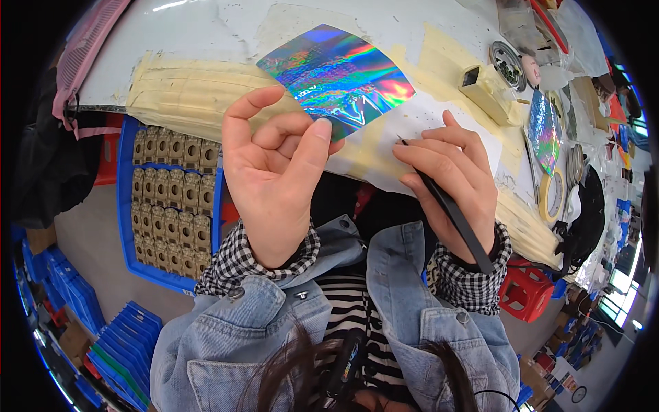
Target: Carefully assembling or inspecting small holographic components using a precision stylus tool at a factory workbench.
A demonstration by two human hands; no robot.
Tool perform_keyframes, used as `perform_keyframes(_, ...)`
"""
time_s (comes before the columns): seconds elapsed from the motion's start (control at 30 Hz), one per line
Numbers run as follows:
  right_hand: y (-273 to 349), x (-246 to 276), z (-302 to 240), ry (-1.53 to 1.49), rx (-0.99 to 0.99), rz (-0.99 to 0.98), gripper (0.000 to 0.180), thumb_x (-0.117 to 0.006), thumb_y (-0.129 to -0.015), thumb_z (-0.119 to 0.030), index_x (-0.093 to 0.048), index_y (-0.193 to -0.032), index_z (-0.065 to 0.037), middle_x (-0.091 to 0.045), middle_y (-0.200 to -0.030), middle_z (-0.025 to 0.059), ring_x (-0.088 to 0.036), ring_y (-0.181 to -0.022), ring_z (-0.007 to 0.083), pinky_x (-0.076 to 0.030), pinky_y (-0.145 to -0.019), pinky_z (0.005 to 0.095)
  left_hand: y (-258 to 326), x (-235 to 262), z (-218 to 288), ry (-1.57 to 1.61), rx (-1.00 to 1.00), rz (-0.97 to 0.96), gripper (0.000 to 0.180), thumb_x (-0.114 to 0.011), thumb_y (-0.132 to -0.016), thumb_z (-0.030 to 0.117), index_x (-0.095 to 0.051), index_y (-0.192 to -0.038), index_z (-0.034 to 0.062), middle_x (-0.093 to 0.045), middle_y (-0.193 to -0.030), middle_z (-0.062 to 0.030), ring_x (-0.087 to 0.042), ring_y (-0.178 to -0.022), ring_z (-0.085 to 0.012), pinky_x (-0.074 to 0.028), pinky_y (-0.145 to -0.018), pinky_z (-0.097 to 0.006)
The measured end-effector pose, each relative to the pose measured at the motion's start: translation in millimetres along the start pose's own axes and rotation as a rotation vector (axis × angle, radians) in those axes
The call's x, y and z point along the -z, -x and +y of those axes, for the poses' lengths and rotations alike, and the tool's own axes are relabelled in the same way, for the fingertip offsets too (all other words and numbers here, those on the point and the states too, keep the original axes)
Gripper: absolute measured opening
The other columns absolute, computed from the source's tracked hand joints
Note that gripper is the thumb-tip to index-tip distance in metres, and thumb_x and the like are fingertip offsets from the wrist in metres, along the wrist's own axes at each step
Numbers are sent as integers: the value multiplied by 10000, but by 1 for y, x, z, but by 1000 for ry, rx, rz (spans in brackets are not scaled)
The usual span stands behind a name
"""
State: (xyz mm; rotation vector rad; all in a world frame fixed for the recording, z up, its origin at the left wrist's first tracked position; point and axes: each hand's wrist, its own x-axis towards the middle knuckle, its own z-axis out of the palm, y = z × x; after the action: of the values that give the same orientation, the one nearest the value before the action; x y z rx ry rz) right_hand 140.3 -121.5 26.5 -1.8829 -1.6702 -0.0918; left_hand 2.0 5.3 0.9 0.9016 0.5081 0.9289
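A shiny rainbow holographic sheet (343,75), shaped like a fan segment, is tilted up over the table. My left hand (274,158) pinches its lower corner between thumb and a finger, palm turned up, index finger curled apart. Black tweezers (449,213) lie in my right hand (456,172), their handle slanting down across the palm and their tips pointing at the sheet from a short distance. Whether anything tiny sits at the tips, I cannot make out. Beneath both hands is white paper (405,127) with small dark specks.
Masking tape strips (185,89) cover the table edge. At left below, a blue tray (127,206) holds rows of brownish camouflage-patterned parts. To the right are a round dish (508,65), a yellowish box (491,96), another holographic piece (544,130) and a tape roll (551,196). A red stool (527,292) stands below.
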Motion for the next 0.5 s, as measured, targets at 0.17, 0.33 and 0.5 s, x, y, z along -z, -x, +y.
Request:
perform_keyframes(0.17, -3, 6, -2, 28, 25, -78, 303, -748, -718, -137, -645, -994, -67, -660, -903, 59, -593, -904, 285, -418, -1006, 518, 0, 0, 0, 3, 11, 2, 459, -595, -866, -73, -352, -1248, 3, -636, -940, -114, -638, -883, -145, -560, -800, -300)
perform_keyframes(0.33, 3, 6, 5, -78, -24, 92, 279, -740, -755, -187, -661, -979, -41, -677, -893, 60, -602, -909, 282, -415, -1004, 510, 0, -2, 1, 8, 18, 8, 470, -607, -856, -75, -353, -1244, -1, -639, -919, -111, -642, -849, -139, -560, -792, -295)
perform_keyframes(0.5, 4, 10, 3, -125, -21, 249, 303, -737, -772, -252, -694, -989, -45, -678, -895, 71, -622, -853, 274, -479, -921, 481, 1, -1, 2, -54, 31, -26, 466, -624, -840, -82, -371, -1225, -13, -637, -908, -111, -646, -830, -130, -557, -776, -276)
